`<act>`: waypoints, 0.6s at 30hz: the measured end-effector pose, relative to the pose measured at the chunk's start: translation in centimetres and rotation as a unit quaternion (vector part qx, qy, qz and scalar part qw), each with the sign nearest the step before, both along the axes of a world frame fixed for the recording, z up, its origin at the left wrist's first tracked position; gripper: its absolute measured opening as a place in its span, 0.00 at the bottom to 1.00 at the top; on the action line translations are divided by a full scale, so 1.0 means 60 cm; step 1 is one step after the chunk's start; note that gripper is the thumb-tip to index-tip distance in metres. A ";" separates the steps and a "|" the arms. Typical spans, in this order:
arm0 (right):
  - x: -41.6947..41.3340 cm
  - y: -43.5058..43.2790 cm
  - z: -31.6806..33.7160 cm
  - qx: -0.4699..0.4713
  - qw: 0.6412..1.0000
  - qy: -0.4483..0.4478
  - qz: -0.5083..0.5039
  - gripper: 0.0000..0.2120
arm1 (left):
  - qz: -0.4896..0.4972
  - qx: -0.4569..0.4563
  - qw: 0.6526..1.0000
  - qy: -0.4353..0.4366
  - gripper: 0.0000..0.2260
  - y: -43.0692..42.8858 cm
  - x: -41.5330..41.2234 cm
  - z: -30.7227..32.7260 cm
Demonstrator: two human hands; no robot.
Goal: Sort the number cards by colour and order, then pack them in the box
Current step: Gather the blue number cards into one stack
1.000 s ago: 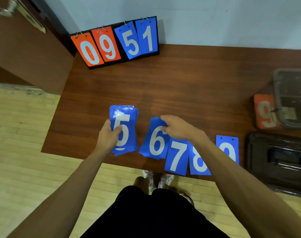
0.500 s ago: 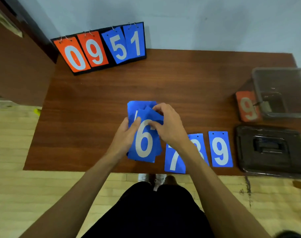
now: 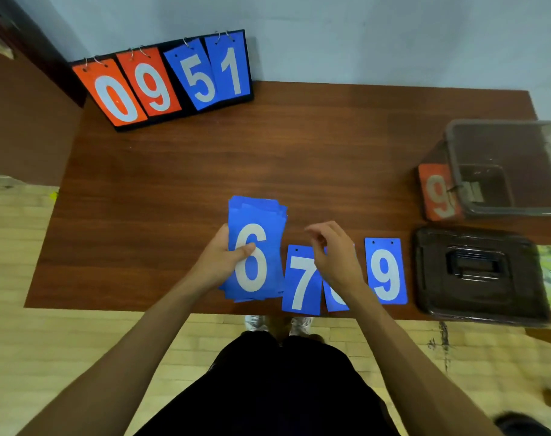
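My left hand grips a stack of blue number cards with a white 6 on top, thumb across its face. To its right lie a blue 7 card, a blue card mostly hidden under my right wrist, and a blue 9 card near the table's front edge. My right hand hovers above the 7 and the hidden card, fingers loosely curled, holding nothing. An orange 9 card lies partly under a clear box at the right.
A scoreboard stand showing orange 0 9 and blue 5 1 leans against the wall at the back left. A dark box lid lies at the front right, under the clear box. The wooden table ends just before my legs.
The 6 cards went from my right hand onto the stack in my left hand. My right hand let go and moved right, over the 7 and the card beside it.
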State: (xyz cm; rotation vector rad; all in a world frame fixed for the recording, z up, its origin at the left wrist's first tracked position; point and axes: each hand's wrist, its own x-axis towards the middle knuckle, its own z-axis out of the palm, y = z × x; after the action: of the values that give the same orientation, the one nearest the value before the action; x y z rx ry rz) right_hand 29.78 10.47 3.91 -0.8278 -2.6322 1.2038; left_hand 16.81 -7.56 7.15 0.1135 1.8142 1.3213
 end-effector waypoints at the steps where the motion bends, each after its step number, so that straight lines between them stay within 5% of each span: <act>1: 0.014 0.013 -0.018 0.014 0.998 -0.051 0.032 0.12 | -0.010 -0.009 1.000 0.002 0.14 0.004 0.001 0.000; 6: 0.025 0.035 -0.078 0.153 0.930 -0.258 0.210 0.33 | 0.014 -0.040 0.999 0.025 0.12 0.033 0.021 0.007; 12: 0.000 0.039 -0.098 0.232 0.925 -0.227 0.196 0.24 | 0.038 -0.072 0.994 0.071 0.14 0.052 0.054 0.002; 15: -0.015 0.048 -0.095 0.190 0.946 -0.175 0.195 0.17 | 0.075 -0.073 0.991 0.085 0.11 0.057 0.065 -0.002; 18: -0.023 0.069 -0.080 -0.020 0.982 -0.106 0.153 0.10 | 0.119 -0.072 0.987 0.079 0.12 0.060 0.071 -0.002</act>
State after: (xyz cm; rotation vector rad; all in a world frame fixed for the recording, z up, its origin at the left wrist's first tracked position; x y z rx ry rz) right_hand 28.38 14.63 -0.91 -0.6032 -3.0049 1.3061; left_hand 21.05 -3.96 7.03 -0.0825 2.1026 1.3717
